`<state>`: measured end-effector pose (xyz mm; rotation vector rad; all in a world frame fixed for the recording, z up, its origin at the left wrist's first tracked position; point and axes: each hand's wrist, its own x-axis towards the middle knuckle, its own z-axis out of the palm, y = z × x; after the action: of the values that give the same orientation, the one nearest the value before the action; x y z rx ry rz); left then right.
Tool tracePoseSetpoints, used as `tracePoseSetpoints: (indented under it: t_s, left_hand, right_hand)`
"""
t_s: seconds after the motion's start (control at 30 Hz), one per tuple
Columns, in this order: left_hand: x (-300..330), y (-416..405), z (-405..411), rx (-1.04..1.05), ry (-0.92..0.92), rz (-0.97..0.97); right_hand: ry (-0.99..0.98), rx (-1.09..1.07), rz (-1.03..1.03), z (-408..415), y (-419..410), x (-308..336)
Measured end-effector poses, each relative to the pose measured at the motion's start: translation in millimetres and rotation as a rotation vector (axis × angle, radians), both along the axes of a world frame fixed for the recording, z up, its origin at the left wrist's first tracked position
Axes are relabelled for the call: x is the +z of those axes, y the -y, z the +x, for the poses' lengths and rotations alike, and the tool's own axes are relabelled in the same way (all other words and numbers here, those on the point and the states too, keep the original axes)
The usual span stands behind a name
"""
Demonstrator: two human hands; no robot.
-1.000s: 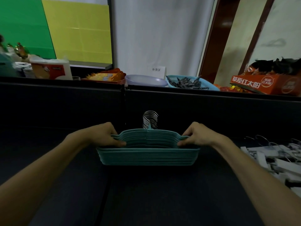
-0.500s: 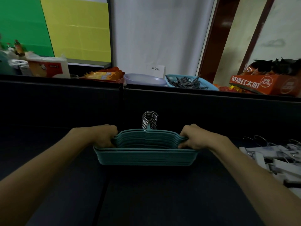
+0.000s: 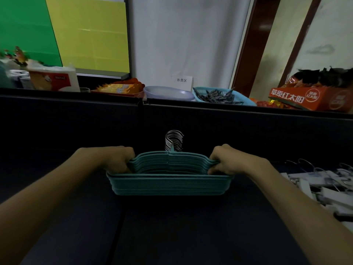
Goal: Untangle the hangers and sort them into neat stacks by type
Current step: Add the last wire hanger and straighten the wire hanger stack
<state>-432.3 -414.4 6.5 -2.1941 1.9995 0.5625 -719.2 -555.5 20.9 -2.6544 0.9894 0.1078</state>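
Gripping teal hanger stack (image 3: 170, 181) at either end, left hand (image 3: 114, 159) and right hand (image 3: 227, 161) clamping its shoulders.

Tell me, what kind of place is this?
Probably a shop's stockroom or restocking corner: a paper sign reads "restock area", an orange carton of packaged snacks sits on the ledge, and a basket of clips stands nearby.

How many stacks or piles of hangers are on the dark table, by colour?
Teal hanger stack, gripped at both ends by the left hand and right hand: 1
White clip hanger pile, at the right edge: 1
Total: 2
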Motion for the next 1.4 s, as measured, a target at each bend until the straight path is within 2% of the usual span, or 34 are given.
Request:
tracePoseSetpoints:
  t_s: [0.1, 0.23, 0.4, 0.53, 0.7, 0.83, 0.97, 1.1, 1.4]
  left_hand:
    - [0.6, -3.2, 7.2, 0.044, -0.078, 0.048]
    - [5.7, -4.4, 1.0, 0.056, -0.018, 0.019]
    - [12.8, -8.2, 1.2, 0.056, -0.098, -0.043]
    - [24.2, -10.9, 4.2, 0.055, -0.08, -0.137]
    - [24.9, -10.6, -3.1, 0.03, 0.023, -0.124]
    - [14.9, -4.4, -16.0, 0.095, 0.068, -0.089]
    - [1.1, 4.0, -21.4, 0.13, 0.11, -0.117]
    - [3.0, 5.9, -25.2, 0.166, 0.066, -0.234]
    - [5.8, 8.5, -29.1, 0.167, 0.077, -0.226]
  right_hand:
    - [0.032, -0.011, -0.008, 3.4, 3.3, -1.9]
    - [0.011, -0.017, 0.004, 4.3, 5.6, -2.9]
    - [-0.036, 0.009, 0.035, -1.6, 8.9, 1.2]
    - [-0.049, -0.011, -0.015, -4.2, 11.1, 6.2]
    - [-0.048, -0.022, -0.063, -3.0, 10.1, 4.3]
    - [-0.087, -0.01, -0.004, 4.7, 3.4, 0.9]
    - [-0.078, -0.028, -0.069, 14.5, 0.5, -10.6]
    - [-0.06, -0.006, -0.113, 12.3, -0.4, -8.3]
    - [-0.073, -0.053, -0.066, 11.6, 6.6, -5.8]
